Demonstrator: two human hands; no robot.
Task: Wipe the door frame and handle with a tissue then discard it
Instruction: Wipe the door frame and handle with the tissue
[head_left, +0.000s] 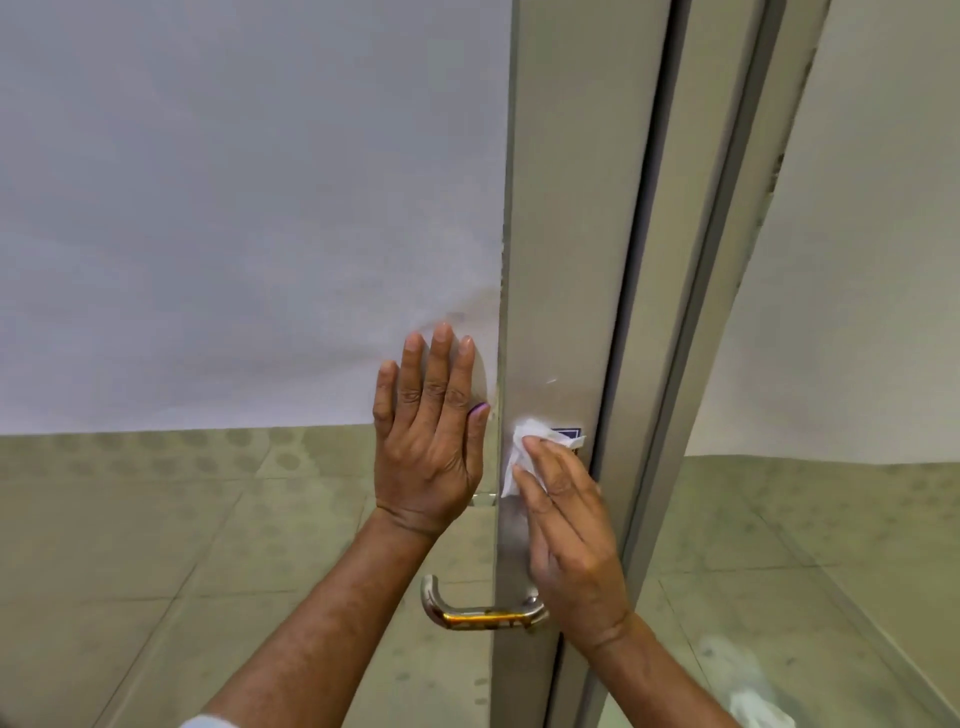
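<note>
A grey metal door frame (566, 218) runs from top to bottom in the middle of the view. My right hand (569, 535) presses a crumpled white tissue (524, 449) flat against the frame, just left of a small dark sticker (569, 435). My left hand (431, 431) lies flat with fingers spread on the frosted glass panel (249, 208) beside the frame. Below both hands a curved metal lever handle (467, 613) sticks out leftward from the frame; neither hand touches it.
A second frame post (727, 260) stands right of a dark gap. Clear lower glass shows a tiled floor (156, 545) beyond. Something white and blurred (753, 701) shows through the glass at the lower right.
</note>
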